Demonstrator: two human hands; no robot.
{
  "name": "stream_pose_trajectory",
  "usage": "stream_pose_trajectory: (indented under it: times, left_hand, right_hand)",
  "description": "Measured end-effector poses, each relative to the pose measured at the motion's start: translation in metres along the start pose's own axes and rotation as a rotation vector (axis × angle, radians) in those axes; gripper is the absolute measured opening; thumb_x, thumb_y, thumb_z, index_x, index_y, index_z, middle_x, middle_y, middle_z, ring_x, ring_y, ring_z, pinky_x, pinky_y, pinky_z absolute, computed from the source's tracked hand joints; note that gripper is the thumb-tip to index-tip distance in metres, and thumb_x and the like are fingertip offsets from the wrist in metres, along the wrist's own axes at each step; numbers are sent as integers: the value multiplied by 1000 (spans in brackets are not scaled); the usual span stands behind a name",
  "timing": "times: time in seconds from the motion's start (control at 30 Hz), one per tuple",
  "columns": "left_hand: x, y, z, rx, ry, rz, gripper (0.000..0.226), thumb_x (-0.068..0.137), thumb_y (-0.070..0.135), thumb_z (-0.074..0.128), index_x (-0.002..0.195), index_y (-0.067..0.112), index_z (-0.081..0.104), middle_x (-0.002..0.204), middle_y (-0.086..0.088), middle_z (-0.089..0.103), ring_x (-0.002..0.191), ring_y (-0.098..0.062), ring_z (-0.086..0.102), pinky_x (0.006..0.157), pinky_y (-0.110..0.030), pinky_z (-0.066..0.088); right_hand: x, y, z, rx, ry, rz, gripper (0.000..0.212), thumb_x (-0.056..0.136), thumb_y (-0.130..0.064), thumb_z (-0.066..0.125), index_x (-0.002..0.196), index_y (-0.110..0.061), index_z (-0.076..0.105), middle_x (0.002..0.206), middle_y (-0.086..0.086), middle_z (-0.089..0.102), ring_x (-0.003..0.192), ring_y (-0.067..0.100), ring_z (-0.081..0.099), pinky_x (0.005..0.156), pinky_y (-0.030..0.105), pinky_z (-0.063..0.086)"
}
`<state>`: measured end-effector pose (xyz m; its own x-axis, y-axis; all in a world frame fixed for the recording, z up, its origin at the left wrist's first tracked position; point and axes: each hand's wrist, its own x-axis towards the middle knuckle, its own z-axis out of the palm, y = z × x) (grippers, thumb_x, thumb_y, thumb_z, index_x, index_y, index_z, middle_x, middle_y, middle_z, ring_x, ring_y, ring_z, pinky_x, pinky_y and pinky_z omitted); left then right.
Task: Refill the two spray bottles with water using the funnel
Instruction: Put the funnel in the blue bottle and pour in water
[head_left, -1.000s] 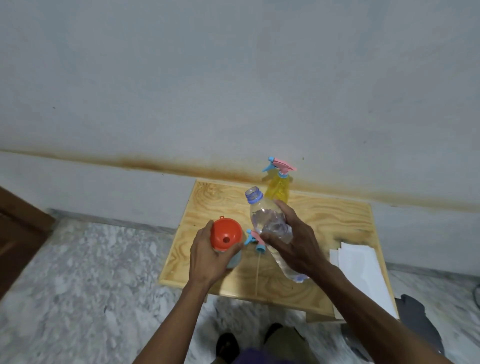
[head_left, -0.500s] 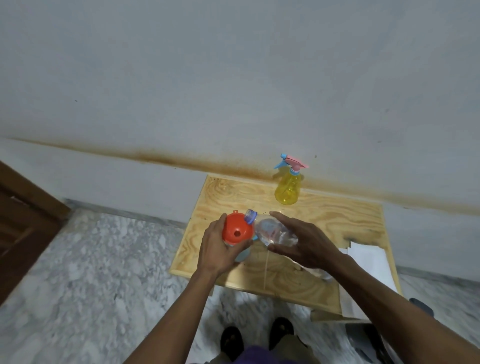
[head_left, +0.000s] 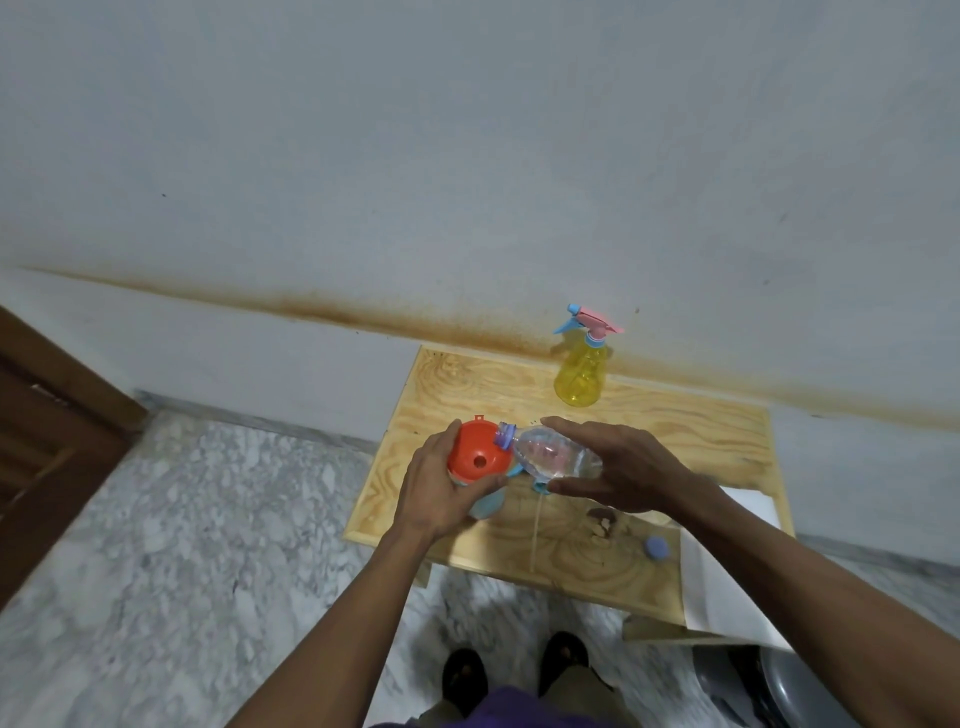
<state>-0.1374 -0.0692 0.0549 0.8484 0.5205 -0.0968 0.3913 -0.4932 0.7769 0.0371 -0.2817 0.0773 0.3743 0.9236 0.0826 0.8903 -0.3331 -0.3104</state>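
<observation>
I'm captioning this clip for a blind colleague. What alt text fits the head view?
A right hand tips a clear water bottle into an orange funnel that the left hand steadies on a blue spray bottle. They are over a small wooden table; a yellow spray bottle stands at its back.

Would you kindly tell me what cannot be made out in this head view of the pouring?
- Blue spray bottle: mostly hidden by the left hand and orange funnel; fill level unseen.
- Water stream from the clear bottle: too small to see.
- Right hand: covers the bottle's rear.
- Detached spray head: largely hidden beneath the bottle.
</observation>
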Motion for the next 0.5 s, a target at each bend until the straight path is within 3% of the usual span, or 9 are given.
stream_pose_trajectory:
  times: [0.5]
  left_hand:
    - [1,-4,1,31,-40,-28,109,65,72,73,154,24,31,142,2,51,128,-19,49,104,-47,46]
  right_hand:
    - [3,2,-3,-78,-41,-52,87,82,-80,40,154,-32,28,123,3,69,96,21,69,66,35,60]
